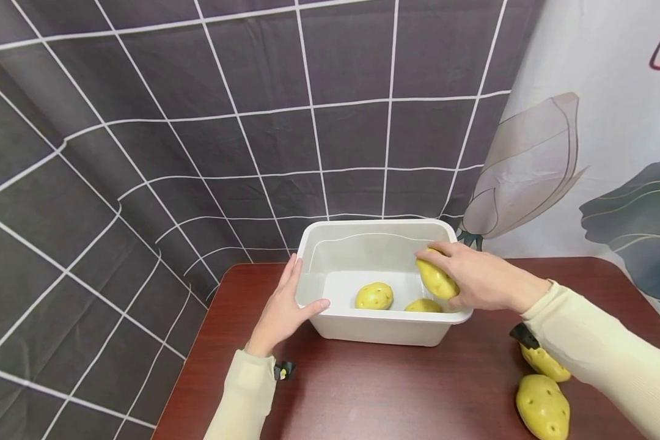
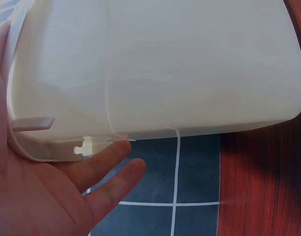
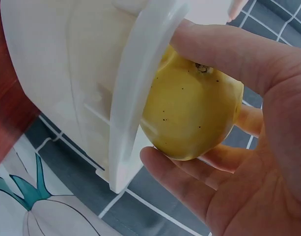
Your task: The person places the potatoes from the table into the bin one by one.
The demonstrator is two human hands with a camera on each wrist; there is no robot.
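Note:
My right hand [image 1: 475, 276] grips a yellow potato [image 1: 437, 275] over the right end of a white plastic bin [image 1: 382, 330]. In the right wrist view, thumb and fingers curve round this potato [image 3: 192, 108] right by the bin's rim [image 3: 140, 88]. Inside the bin lie a second potato [image 1: 374, 296] and a third potato [image 1: 423, 305], the latter partly hidden by the front wall. At the left end, my left hand [image 1: 286, 305] rests against the bin with its thumb over the front rim. Its fingers stretch along the outside wall, as the left wrist view shows.
Two more potatoes, a front potato [image 1: 543, 406] and a rear potato [image 1: 547, 362], lie on the red-brown table [image 1: 374, 391] under and beside my right sleeve [image 1: 599, 342]. A dark gridded cloth [image 1: 352, 140] hangs close behind the bin, with a pale patterned curtain [image 1: 610, 73] on the right.

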